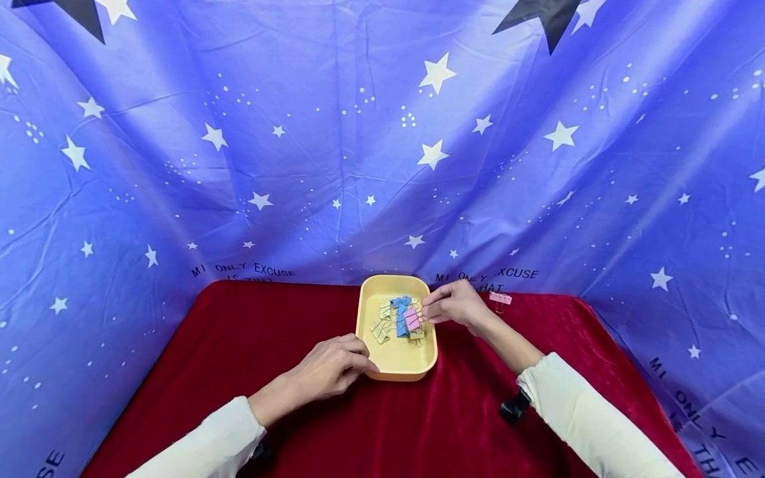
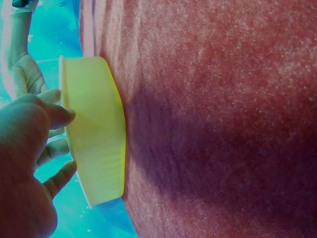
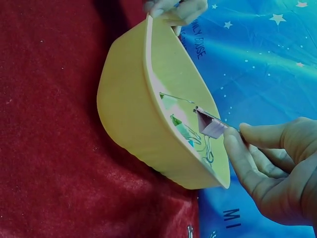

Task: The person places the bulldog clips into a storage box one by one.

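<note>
A yellow plastic tray (image 1: 397,378) stands on the red cloth, with several blue binder clips (image 1: 402,325) and pale yellow binder clips (image 1: 379,330) in it. My left hand (image 1: 325,368) holds the tray's rim at the near left corner, fingertips against the wall in the left wrist view. Over the tray's right side, my right hand (image 1: 457,305) pinches a pink binder clip (image 3: 212,128) by its wire handle, between thumb and fingertip. That clip hangs above the others and partly hides them in the head view.
Another pink binder clip (image 1: 501,299) lies near the cloth's back edge, right of the tray. Red velvet cloth (image 1: 269,325) covers the table. A blue star-printed curtain (image 1: 335,166) rises behind it and along both sides.
</note>
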The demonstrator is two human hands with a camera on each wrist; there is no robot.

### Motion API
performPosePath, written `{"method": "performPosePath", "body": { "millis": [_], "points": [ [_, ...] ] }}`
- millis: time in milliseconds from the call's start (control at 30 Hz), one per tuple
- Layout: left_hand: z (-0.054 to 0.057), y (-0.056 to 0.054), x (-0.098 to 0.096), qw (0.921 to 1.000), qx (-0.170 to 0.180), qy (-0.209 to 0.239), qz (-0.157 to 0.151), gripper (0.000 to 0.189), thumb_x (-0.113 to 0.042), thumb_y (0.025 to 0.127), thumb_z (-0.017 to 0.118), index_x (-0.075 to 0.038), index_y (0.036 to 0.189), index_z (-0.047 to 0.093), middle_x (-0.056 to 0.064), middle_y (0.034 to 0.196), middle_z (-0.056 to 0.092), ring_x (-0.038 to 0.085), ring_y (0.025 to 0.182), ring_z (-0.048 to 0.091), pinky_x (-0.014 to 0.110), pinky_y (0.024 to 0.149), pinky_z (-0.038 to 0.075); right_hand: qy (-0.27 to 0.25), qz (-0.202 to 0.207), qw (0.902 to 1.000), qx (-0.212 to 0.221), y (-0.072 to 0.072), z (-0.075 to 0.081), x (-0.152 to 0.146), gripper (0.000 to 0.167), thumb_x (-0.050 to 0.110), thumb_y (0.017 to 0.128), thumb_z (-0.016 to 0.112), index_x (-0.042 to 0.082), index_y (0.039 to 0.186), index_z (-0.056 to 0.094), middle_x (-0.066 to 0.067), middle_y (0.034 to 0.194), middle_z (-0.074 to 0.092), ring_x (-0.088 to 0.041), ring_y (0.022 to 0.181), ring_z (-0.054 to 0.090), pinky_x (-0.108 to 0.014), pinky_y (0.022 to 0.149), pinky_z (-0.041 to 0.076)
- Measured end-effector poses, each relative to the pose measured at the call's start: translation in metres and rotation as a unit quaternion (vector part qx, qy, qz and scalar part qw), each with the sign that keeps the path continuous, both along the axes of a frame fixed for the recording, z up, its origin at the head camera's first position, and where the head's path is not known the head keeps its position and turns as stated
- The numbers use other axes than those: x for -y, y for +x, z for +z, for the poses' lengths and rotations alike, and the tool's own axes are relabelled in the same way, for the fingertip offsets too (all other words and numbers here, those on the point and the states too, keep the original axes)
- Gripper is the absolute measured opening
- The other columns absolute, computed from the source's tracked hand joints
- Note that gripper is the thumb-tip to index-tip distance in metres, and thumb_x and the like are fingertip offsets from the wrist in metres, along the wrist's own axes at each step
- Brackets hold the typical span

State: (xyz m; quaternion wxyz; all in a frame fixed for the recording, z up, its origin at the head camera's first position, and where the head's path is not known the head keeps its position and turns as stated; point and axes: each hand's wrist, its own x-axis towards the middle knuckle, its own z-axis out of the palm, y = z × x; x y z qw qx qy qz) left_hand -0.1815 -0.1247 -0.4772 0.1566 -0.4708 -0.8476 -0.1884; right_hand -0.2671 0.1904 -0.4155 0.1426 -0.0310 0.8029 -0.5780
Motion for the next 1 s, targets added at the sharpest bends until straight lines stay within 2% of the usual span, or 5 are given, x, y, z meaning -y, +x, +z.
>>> {"method": "performPosePath", "body": {
  "millis": [433,700,1000],
  "points": [
    [0.001,0.001,0.0,1.0,-0.001,0.002,0.0,0.031,0.0,0.091,0.083,-0.025,0.106,0.09,-0.011,0.098,0.075,0.007,0.097,0.065,0.019,0.082,0.056,0.043,0.018,0.9989,0.003,0.009,-0.007,0.008,0.031,-0.01,0.088,0.085,-0.018,0.117,0.078,-0.015,0.09,0.085,-0.018,0.078,0.082,-0.047,0.088,0.07],
    [0.001,0.001,-0.001,1.0,-0.002,0.003,-0.001,0.031,0.0,0.091,0.083,-0.025,0.107,0.09,-0.011,0.099,0.075,0.007,0.097,0.065,0.02,0.083,0.056,0.061,0.034,0.9976,0.007,0.015,-0.008,0.015,0.023,-0.011,0.088,0.083,-0.017,0.11,0.08,-0.025,0.099,0.084,-0.022,0.078,0.083,-0.043,0.084,0.071],
    [0.0,0.002,-0.001,1.0,-0.008,0.003,0.002,0.031,0.0,0.092,0.082,-0.026,0.106,0.091,-0.012,0.098,0.074,0.006,0.097,0.065,0.02,0.082,0.056,0.045,0.027,0.9986,0.005,0.013,-0.007,0.006,0.022,-0.009,0.089,0.084,-0.017,0.11,0.08,-0.025,0.096,0.084,-0.031,0.084,0.086,-0.046,0.086,0.071]
  ]
}}
